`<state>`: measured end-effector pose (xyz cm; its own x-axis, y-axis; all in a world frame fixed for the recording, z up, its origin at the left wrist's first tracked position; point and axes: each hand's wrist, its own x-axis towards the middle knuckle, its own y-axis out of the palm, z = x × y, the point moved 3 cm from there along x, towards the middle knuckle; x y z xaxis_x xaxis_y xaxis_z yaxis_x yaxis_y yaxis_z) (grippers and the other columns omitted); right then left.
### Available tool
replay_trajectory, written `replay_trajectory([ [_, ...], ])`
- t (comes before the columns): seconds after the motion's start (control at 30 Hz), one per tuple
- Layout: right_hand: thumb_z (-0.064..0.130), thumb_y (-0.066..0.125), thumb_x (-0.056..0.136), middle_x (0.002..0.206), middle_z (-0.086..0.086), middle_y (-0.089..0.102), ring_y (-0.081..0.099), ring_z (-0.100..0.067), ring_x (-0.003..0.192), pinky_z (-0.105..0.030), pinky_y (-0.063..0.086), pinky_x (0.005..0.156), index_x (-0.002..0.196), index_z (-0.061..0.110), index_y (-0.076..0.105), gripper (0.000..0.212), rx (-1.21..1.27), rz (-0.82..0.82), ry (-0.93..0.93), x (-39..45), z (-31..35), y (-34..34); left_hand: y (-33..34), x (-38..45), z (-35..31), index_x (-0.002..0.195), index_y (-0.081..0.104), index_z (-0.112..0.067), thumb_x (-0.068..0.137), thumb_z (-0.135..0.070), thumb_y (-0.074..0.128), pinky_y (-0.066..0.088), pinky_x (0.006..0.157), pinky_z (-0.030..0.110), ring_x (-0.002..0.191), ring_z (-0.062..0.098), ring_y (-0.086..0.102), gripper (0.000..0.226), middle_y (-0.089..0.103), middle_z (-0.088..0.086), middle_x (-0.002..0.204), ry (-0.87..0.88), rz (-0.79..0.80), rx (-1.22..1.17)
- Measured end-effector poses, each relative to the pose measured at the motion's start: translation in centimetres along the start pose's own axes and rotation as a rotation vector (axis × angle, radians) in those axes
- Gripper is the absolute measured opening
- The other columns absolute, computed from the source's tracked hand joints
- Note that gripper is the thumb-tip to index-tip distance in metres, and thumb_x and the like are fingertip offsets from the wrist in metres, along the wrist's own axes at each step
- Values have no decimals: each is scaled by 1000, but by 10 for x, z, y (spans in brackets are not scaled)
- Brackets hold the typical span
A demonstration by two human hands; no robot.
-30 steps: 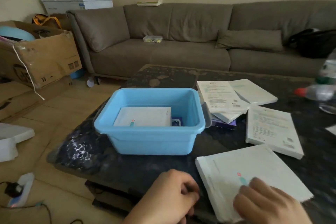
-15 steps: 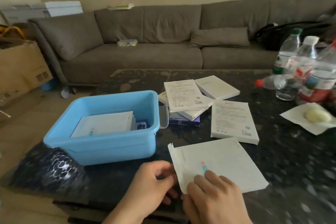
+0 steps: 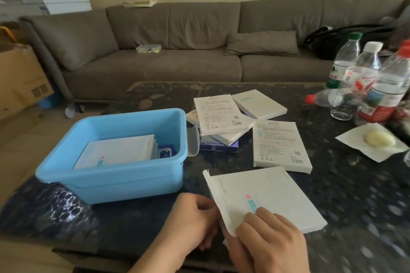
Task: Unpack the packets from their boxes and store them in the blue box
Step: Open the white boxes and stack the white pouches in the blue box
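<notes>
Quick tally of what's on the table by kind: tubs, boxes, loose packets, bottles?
Blue tub: 1, with white packets inside, number unclear
White boxes: 4, one alone, three in a pile
Purple box: 1, under the pile
Loose white packet: 1, gripped by left hand and right hand
Plastic bottles: 4
Total: 11

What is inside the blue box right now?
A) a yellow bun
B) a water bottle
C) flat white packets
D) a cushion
C: flat white packets lie stacked inside the blue box, while the water bottles stand on the table's far right, away from it.
</notes>
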<state>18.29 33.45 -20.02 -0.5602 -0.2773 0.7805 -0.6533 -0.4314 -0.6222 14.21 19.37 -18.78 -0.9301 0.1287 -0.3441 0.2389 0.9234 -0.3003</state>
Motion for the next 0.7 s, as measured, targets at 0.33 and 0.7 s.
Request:
replay_trajectory([
  [0.33,26,71,66,49,1,48,44,-18,43,-25,39,39,46,18,44,34,-8,38,24,-4,-2,0,5,3,-6,61,73,-8,64,-23,63,22,45,23,48,19,33,19,55,18,58,3,60,3],
  [0.7,18,60,73,47,1,42,39,-19,41,-25,35,37,45,15,43,33,22,25,-18,2,-3,-14,-24,-7,10,82,75,-8,91,-1,48,48,52,27,65,20,67,29,74,13,80,-74,187,-295],
])
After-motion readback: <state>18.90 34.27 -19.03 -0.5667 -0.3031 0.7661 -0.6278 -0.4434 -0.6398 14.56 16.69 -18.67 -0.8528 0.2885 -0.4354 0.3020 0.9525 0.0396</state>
